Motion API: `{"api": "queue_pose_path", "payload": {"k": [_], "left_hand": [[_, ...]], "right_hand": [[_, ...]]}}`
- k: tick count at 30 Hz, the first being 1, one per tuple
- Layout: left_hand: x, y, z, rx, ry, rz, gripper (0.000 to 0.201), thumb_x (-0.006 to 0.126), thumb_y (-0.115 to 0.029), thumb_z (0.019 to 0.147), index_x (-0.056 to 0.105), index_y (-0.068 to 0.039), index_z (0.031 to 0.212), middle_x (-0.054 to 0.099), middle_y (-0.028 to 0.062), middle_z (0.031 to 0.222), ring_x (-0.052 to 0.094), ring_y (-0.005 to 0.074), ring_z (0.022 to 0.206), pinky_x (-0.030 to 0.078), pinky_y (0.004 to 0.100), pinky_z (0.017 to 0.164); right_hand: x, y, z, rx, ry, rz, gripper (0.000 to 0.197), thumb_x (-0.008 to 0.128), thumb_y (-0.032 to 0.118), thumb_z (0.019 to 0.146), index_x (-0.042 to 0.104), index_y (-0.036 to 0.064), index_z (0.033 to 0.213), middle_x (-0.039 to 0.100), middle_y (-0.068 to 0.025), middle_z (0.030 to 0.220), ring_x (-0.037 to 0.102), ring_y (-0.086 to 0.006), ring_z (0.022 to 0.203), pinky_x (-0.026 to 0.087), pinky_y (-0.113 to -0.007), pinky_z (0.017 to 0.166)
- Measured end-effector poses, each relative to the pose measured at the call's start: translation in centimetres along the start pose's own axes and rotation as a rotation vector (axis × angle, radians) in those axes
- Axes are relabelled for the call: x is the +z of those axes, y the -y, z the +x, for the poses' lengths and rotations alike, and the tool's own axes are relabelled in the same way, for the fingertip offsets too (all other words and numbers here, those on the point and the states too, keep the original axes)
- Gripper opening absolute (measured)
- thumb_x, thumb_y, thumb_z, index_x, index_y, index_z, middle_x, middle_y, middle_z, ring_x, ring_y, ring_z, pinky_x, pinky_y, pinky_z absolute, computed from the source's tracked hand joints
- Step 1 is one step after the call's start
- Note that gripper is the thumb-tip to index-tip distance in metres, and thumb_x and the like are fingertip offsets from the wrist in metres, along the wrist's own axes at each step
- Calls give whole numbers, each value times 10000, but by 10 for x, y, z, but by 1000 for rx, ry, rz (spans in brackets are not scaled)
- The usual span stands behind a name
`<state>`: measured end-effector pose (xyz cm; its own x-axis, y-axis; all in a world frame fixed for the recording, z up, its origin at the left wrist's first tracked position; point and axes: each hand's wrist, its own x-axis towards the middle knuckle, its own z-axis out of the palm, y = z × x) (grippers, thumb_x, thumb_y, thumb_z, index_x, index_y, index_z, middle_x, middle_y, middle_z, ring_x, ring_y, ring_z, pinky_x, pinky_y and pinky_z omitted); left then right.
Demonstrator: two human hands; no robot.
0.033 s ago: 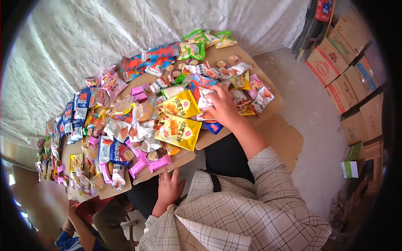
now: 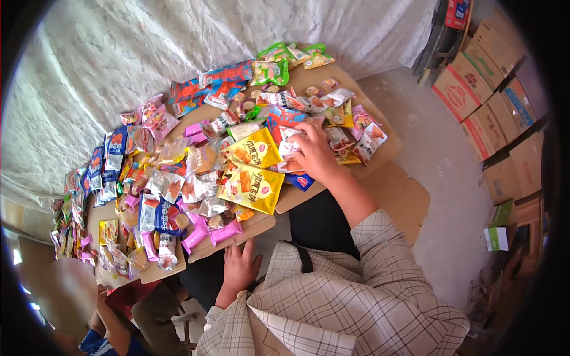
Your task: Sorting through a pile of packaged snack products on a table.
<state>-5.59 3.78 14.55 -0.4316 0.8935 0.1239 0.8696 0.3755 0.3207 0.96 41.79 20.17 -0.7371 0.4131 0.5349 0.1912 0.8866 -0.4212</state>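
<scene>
Near the middle of the cardboard-topped table, my right hand (image 2: 316,153) reaches over the heap of snacks. Its fingers curl round a small white snack packet (image 2: 287,134); the palm hides part of it. Beside it on the left, two yellow snack bags (image 2: 252,186) overlap. A red and blue bag (image 2: 282,117) lies just beyond the fingers, and a dark blue packet (image 2: 300,181) sits below the wrist. My left hand (image 2: 240,268) rests at the near table edge above my lap, fingers apart and holding nothing. Closest to it are pink wrapped packets (image 2: 226,232).
Several blue packets (image 2: 116,145), pink bags (image 2: 159,121) and green bags (image 2: 271,72) cover the cardboard (image 2: 380,121). A white sheet (image 2: 148,47) hangs behind. Cardboard boxes (image 2: 466,89) are stacked at the right. Another person's arm (image 2: 114,320) shows at lower left.
</scene>
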Motion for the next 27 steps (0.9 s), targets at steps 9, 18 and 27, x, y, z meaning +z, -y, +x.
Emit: {"api": "queue_pose_path", "payload": {"k": [9, 18, 27], "left_hand": [[3, 3, 1, 29, 61, 10, 840, 859, -272, 778, 502, -131, 1526, 518, 287, 1309, 554, 544, 1199, 495, 608, 1021], [10, 8, 2, 52, 157, 43, 910, 855, -318, 809, 433, -163, 1600, 494, 316, 1388, 548, 558, 1227, 522, 592, 993], [14, 9, 1, 41, 230, 40, 848, 832, -300, 814, 471, -154, 1568, 508, 306, 1362, 566, 529, 1206, 529, 575, 988]], "right_hand": [[-23, -36, -42, 279, -325, 373, 337, 700, -83, 857, 683, 62, 1160, 493, -112, 1362, 607, -237, 1194, 561, -322, 886], [-43, -94, -83, 529, -470, 526, 363, 698, -39, 938, 642, 55, 1284, 483, -92, 1465, 638, -200, 1133, 580, -309, 919], [-46, -110, -92, 557, -513, 283, 147, 668, 22, 986, 734, 20, 1117, 726, -60, 1153, 652, -133, 915, 515, -273, 814]]}}
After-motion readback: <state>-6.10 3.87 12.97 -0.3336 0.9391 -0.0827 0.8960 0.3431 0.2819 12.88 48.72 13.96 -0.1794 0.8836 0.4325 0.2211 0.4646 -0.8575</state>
